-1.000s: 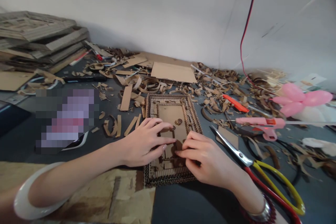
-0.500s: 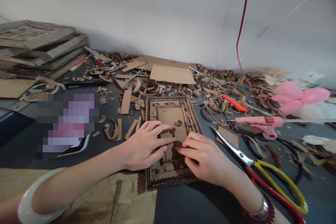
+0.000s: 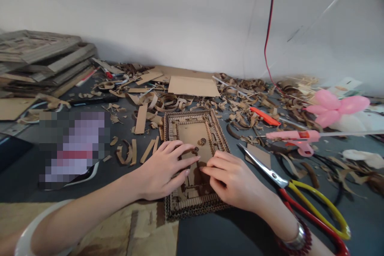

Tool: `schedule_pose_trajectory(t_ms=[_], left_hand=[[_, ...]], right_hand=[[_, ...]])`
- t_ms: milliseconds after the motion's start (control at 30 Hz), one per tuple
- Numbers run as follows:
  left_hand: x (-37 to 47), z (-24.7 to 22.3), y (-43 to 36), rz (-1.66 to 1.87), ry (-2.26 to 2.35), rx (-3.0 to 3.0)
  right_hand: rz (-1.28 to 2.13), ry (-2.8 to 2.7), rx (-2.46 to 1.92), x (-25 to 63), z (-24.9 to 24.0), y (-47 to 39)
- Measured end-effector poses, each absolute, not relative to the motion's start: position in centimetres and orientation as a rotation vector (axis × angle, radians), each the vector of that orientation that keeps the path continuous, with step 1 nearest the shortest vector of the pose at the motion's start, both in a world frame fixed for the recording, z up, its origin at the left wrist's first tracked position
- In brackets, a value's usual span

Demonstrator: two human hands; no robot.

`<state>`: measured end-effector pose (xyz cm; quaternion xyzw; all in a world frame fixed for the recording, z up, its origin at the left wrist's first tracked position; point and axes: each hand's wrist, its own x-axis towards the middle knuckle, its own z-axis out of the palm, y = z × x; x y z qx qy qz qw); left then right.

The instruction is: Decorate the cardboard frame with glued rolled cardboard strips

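Observation:
A rectangular frame of corrugated cardboard strips (image 3: 219,132) lies on the dark table, with a flat inner panel. On that panel sits a small dark coil (image 3: 203,141). My left hand (image 3: 168,168) rests over the frame's left side with its fingers spread, the fingertips beside a thin dark strip (image 3: 197,154) that stands on the panel. My right hand (image 3: 232,176) lies over the right side, its fingers bent and close together, index fingertip against the panel near the strip's lower end. Whatever may be between its fingers is hidden.
Scissors (image 3: 277,178), a pink glue gun (image 3: 295,136) and an orange cutter (image 3: 264,117) lie at the right, near pink balloons (image 3: 336,106). Cardboard scraps (image 3: 171,102) litter the back. Stacked frames (image 3: 45,58) stand at the far left, a blurred-out object (image 3: 76,144) nearer.
The view has shifted slightly, so the whole scene sits a little to the left. Both hands keep nearly the same places on the frame.

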<state>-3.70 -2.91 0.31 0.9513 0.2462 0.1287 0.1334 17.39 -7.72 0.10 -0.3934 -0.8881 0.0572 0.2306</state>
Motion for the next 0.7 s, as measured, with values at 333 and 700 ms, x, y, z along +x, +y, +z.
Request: schedule_pose_trajectory(t_ms=[333, 700], left_hand=[[-3.53, 0.34, -3.06, 0.339, 0.747, 2.736], [-3.76, 0.55, -2.91, 0.321, 0.738, 2.723]], right_hand=[[0.187, -2.474, -1.084, 17.18, -0.05, -7.70], [0.184, -2.451, -1.078, 16.98, 0.03, -7.79]])
